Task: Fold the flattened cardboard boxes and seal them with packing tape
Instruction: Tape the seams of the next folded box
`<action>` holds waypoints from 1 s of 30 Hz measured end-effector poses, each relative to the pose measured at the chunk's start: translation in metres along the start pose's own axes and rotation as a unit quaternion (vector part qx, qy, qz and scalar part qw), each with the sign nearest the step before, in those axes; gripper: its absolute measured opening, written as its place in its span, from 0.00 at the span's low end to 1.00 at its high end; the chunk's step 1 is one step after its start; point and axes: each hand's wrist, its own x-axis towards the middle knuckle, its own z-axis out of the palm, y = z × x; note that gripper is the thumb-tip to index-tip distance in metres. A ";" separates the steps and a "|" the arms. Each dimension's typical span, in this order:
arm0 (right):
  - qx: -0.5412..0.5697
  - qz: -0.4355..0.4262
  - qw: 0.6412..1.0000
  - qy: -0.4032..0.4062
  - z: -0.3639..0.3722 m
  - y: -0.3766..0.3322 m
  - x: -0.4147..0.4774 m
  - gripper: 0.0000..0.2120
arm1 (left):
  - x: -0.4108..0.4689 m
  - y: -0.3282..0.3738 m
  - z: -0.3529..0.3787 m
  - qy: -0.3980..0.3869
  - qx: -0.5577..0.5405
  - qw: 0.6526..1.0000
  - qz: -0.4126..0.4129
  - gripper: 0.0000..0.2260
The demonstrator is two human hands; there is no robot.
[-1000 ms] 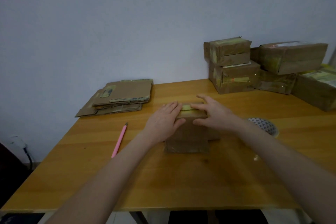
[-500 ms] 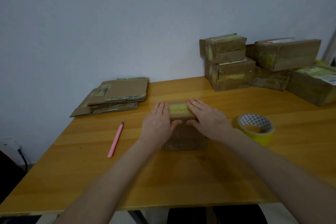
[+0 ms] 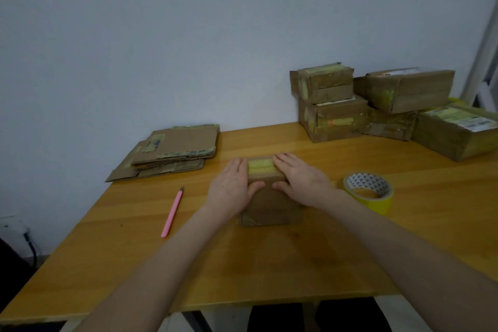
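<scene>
Left hand (image 3: 231,189) and right hand (image 3: 303,183) press flat-fingered on the taped box (image 3: 269,207); far label (image 3: 464,118) unreadable.

The light is dim and flat, with a soft sheen near the far edge of my desk (image 3: 269,264). Everything looks slightly soft, and the wide lens bows the desk's near edge.

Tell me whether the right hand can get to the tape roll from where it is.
Probably yes. The right hand lies flat on the small box, holding nothing, and the tape roll sits just to its right with only bare table between them.
</scene>
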 end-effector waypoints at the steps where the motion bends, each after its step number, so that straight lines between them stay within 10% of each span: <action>1: -0.005 -0.001 1.000 -0.003 -0.002 0.000 0.001 0.32 | 0.002 0.001 -0.004 0.006 0.035 0.999 0.004 0.33; 9: 0.027 0.015 0.999 -0.020 -0.010 0.009 -0.008 0.34 | 0.009 0.016 -0.002 -0.007 0.053 0.994 0.096 0.31; 14: 0.014 0.176 0.976 0.126 -0.032 0.046 -0.038 0.28 | 0.010 0.018 -0.003 -0.006 0.050 0.995 0.087 0.31; 21: -0.064 0.246 0.963 -0.092 -0.040 0.070 -0.062 0.16 | 0.008 0.018 -0.006 -0.010 0.029 0.996 0.089 0.29; 30: 0.321 0.137 0.921 0.170 -0.079 0.048 -0.026 0.15 | 0.012 0.010 -0.014 -0.042 -0.078 0.994 0.057 0.24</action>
